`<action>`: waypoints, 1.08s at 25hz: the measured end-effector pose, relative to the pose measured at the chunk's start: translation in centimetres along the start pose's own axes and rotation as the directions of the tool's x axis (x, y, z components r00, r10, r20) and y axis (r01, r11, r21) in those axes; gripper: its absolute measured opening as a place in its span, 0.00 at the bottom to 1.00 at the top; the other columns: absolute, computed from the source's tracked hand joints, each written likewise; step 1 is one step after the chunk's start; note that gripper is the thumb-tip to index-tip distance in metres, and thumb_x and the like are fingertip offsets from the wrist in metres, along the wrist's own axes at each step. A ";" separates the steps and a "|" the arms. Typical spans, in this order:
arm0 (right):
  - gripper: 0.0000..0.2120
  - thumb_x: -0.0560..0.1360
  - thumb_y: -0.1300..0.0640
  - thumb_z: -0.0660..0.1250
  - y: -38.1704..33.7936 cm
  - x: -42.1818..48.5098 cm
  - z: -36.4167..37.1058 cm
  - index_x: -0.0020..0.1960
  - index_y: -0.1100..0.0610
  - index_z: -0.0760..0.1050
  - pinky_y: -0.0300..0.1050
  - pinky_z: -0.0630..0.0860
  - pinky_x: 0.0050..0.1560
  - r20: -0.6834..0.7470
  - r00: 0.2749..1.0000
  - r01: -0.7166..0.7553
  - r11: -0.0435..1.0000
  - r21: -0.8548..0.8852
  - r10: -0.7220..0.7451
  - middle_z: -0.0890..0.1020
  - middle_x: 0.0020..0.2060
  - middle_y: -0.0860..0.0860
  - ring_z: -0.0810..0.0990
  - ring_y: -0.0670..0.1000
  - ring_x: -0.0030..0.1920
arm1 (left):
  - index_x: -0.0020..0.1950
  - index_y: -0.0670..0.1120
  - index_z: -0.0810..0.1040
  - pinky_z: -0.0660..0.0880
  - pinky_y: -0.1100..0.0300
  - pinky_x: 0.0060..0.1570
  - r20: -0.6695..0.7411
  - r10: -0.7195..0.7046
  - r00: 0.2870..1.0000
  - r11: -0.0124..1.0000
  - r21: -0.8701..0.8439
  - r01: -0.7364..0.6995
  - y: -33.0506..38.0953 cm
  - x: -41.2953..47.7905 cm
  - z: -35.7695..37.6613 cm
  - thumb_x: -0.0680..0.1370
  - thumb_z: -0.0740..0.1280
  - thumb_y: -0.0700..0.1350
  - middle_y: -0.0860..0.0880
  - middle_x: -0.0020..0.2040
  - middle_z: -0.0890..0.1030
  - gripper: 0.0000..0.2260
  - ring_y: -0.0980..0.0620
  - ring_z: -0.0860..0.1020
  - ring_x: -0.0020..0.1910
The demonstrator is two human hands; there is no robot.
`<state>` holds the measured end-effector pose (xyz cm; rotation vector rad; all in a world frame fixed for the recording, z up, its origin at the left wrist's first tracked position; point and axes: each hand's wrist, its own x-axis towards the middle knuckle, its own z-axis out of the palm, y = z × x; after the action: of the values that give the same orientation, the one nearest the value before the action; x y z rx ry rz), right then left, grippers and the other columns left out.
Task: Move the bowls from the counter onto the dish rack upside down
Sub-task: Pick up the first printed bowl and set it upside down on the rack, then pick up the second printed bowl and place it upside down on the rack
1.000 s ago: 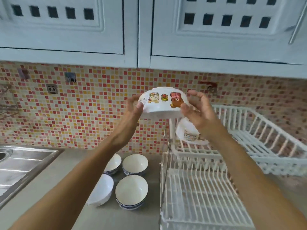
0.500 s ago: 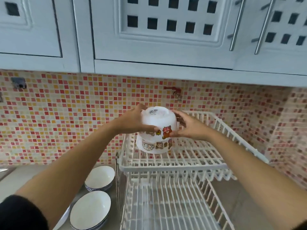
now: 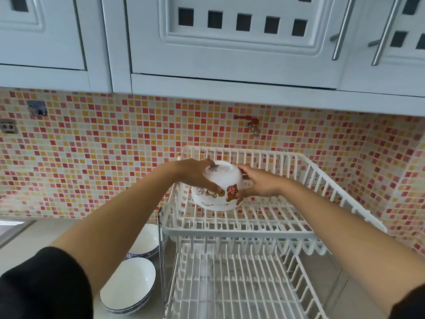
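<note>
A white bowl with cartoon animal prints (image 3: 224, 180) is held upside down over the upper tier of the white dish rack (image 3: 236, 232). It sits on top of another inverted printed bowl (image 3: 216, 204) at the tier's back left. My left hand (image 3: 195, 174) grips its left side and my right hand (image 3: 258, 184) its right side. Two white bowls with blue patterned rims (image 3: 130, 287) (image 3: 147, 239) stand upright on the counter left of the rack, partly hidden by my left arm.
The rack's lower tier (image 3: 232, 288) holds nothing. Cabinets (image 3: 230, 42) hang low above the mosaic tile wall, where a red tap (image 3: 251, 125) sticks out. A sink edge (image 3: 9, 226) shows at the far left.
Both hands carried the printed bowl right and down, turning it base up, onto the other inverted bowl on the upper tier. The view shifted right.
</note>
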<state>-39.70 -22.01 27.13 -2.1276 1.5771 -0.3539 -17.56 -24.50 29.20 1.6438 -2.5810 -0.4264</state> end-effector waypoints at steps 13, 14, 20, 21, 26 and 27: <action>0.31 0.77 0.52 0.64 -20.1 -1.6 6.6 0.76 0.54 0.54 0.47 0.58 0.72 -0.468 0.851 0.257 0.966 -0.026 -0.239 0.59 0.76 0.53 0.59 0.53 0.75 | 0.73 0.42 0.64 0.70 0.54 0.61 -0.513 -0.038 0.858 0.991 -0.131 -0.034 -10.2 -13.5 -3.3 0.80 0.57 0.55 0.43 0.72 0.70 0.25 0.43 0.73 0.67; 0.30 0.77 0.53 0.63 -21.7 -1.0 8.4 0.76 0.55 0.55 0.44 0.59 0.70 -0.489 0.844 0.270 0.962 0.031 -0.221 0.60 0.76 0.53 0.61 0.53 0.74 | 0.72 0.42 0.65 0.70 0.55 0.60 -0.521 -0.073 0.850 0.990 -0.142 -0.002 -11.8 -14.6 -2.9 0.81 0.57 0.53 0.42 0.71 0.71 0.24 0.42 0.73 0.67; 0.28 0.78 0.54 0.62 -26.4 3.7 21.5 0.75 0.58 0.56 0.48 0.63 0.70 -0.339 0.932 0.188 0.970 0.156 -0.126 0.63 0.73 0.55 0.63 0.55 0.72 | 0.70 0.42 0.68 0.70 0.50 0.63 -0.341 -0.336 0.878 0.938 -0.200 0.282 -22.6 -18.6 4.0 0.81 0.56 0.53 0.42 0.69 0.74 0.22 0.41 0.74 0.65; 0.27 0.78 0.54 0.62 -26.4 4.6 23.8 0.74 0.58 0.57 0.48 0.64 0.69 -0.298 0.946 0.176 0.975 0.135 -0.130 0.64 0.72 0.55 0.65 0.55 0.72 | 0.71 0.43 0.68 0.70 0.49 0.64 -0.314 -0.350 0.883 0.933 -0.202 0.298 -24.3 -19.2 5.5 0.80 0.57 0.53 0.43 0.70 0.73 0.22 0.42 0.73 0.66; 0.26 0.78 0.54 0.61 -24.2 9.5 33.1 0.73 0.60 0.60 0.51 0.65 0.69 -0.078 0.996 0.052 0.999 -0.017 -0.053 0.66 0.72 0.57 0.65 0.58 0.71 | 0.71 0.41 0.67 0.70 0.52 0.64 -0.144 -0.536 0.832 0.835 -0.235 0.498 -30.0 -20.4 13.0 0.80 0.59 0.54 0.42 0.70 0.72 0.24 0.42 0.73 0.67; 0.25 0.78 0.54 0.60 -23.7 10.6 34.6 0.72 0.61 0.60 0.52 0.66 0.68 -0.033 0.999 0.028 0.999 -0.045 -0.030 0.67 0.71 0.59 0.66 0.59 0.70 | 0.70 0.40 0.67 0.71 0.52 0.63 -0.090 -0.570 0.817 0.810 -0.230 0.540 -31.4 -20.3 14.7 0.80 0.58 0.54 0.40 0.69 0.73 0.24 0.41 0.73 0.66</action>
<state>-0.62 -19.14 8.73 -2.1907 1.5880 -0.3691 16.07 -15.75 9.04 2.2365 -1.8337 -0.5278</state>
